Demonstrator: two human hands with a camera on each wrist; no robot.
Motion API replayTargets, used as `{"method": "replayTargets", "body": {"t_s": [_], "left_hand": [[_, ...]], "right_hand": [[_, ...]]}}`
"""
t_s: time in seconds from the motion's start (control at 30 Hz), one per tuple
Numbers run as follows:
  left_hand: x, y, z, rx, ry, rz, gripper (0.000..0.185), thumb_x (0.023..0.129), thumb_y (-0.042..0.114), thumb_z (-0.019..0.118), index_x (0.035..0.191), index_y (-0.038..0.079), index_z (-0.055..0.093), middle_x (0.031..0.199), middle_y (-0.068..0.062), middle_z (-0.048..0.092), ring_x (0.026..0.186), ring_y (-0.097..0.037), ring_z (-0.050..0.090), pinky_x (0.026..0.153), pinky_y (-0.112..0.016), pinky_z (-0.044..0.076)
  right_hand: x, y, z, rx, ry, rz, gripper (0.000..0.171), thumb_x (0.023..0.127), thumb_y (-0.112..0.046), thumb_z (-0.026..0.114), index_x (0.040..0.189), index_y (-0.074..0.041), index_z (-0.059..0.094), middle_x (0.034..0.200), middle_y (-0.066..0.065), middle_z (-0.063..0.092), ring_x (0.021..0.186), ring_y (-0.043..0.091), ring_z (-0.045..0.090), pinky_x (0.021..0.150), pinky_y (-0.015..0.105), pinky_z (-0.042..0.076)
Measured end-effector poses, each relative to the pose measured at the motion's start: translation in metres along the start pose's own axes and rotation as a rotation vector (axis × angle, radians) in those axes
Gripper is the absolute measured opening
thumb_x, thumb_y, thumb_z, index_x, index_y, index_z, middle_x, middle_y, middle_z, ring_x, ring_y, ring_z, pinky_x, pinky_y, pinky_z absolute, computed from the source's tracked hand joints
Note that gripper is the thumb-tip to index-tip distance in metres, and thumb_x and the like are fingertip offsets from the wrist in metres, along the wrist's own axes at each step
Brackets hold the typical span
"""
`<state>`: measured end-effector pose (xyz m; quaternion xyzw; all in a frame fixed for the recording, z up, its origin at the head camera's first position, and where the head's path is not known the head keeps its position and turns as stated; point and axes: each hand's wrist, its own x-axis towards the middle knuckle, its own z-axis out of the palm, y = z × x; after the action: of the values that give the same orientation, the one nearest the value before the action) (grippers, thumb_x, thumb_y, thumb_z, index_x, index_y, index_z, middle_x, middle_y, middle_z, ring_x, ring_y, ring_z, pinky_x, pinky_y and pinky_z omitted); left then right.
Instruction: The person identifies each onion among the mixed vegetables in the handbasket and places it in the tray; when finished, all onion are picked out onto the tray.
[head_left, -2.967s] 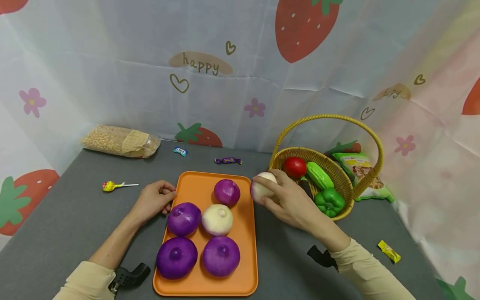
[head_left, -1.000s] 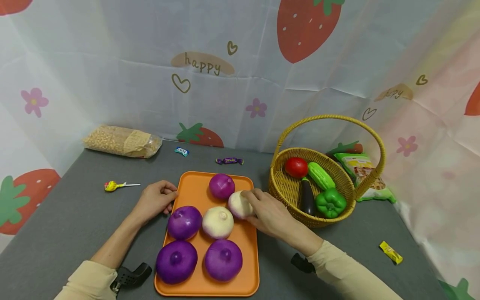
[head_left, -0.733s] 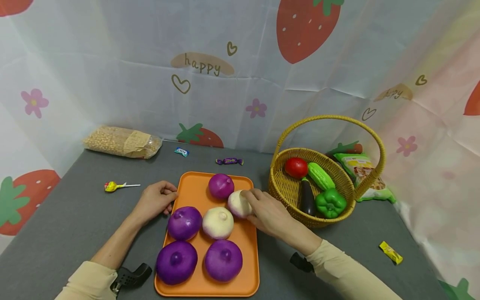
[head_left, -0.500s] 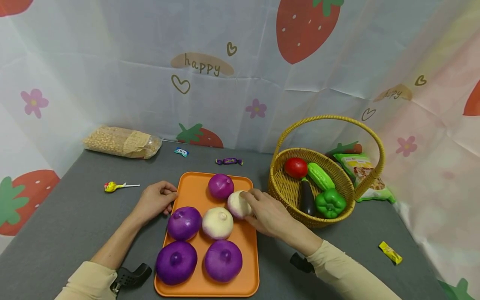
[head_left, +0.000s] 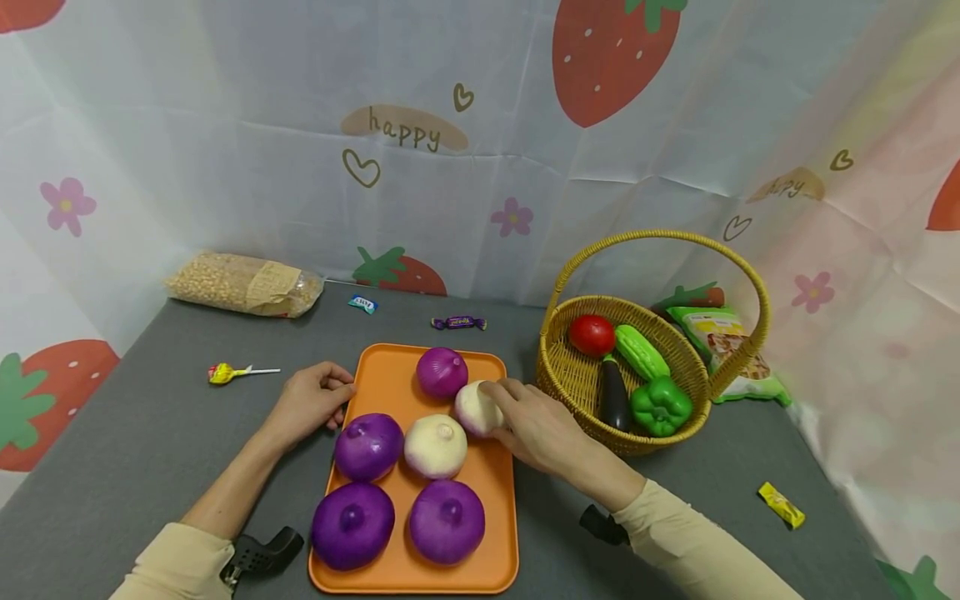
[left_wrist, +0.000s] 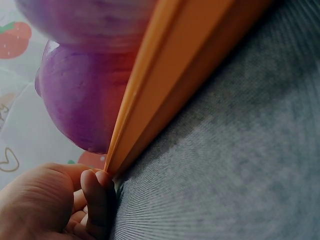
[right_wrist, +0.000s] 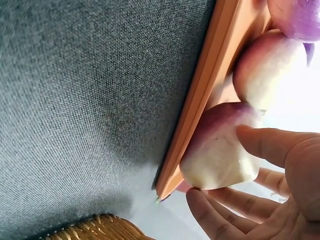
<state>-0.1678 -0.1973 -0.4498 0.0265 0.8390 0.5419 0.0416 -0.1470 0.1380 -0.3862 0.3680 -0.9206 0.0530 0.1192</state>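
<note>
While on orange tray [head_left: 390,379], pale onion [head_left: 476,408] sits between right hand [head_left: 534,425] fingers.

Soft, even light fills the head view, bright and free of glare; the basket [head_left: 581,379] and tray [head_left: 390,379] throw only faint shadows on the grey counter [head_left: 135,442]. The wide lens bends the backdrop [head_left: 225,167] at the edges, and the right side washes out pale. In the left wrist view the tray rim and a purple onion [left_wrist: 82,102] sit too close and blur. The right wrist view is sharp on the counter weave but blown out white beyond the fingers [right_wrist: 270,142].
</note>
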Motion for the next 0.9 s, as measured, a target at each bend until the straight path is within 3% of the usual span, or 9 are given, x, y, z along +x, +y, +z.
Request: {"method": "replayTargets", "body": {"t_s": [0.6, 0.9], "left_hand": [[-0.001, -0.001, 0.000, 0.021, 0.006, -0.012, 0.022, 0.095, 0.015, 0.058, 0.109, -0.002, 0.060, 0.082, -0.012, 0.065, 0.053, -0.012, 0.061, 0.051, -0.029, 0.057], [-0.001, -0.001, 0.001, 0.017, 0.003, -0.015, 0.022, 0.095, 0.015, 0.059, 0.110, -0.002, 0.061, 0.083, -0.013, 0.065, 0.054, -0.013, 0.061, 0.052, -0.029, 0.057]], "right_hand": [[0.001, -0.002, -0.003, 0.019, -0.026, 0.021, 0.053, 0.083, -0.019, 0.077, 0.131, -0.013, 0.055, 0.120, 0.011, 0.063, 0.090, 0.026, 0.066, 0.069, 0.037, 0.059], [0.000, 0.000, -0.030, 0.082, 0.003, 0.101, 0.052, 0.085, -0.024, 0.075, 0.133, -0.014, 0.057, 0.131, 0.011, 0.060, 0.110, 0.030, 0.064, 0.083, 0.044, 0.058]]}}
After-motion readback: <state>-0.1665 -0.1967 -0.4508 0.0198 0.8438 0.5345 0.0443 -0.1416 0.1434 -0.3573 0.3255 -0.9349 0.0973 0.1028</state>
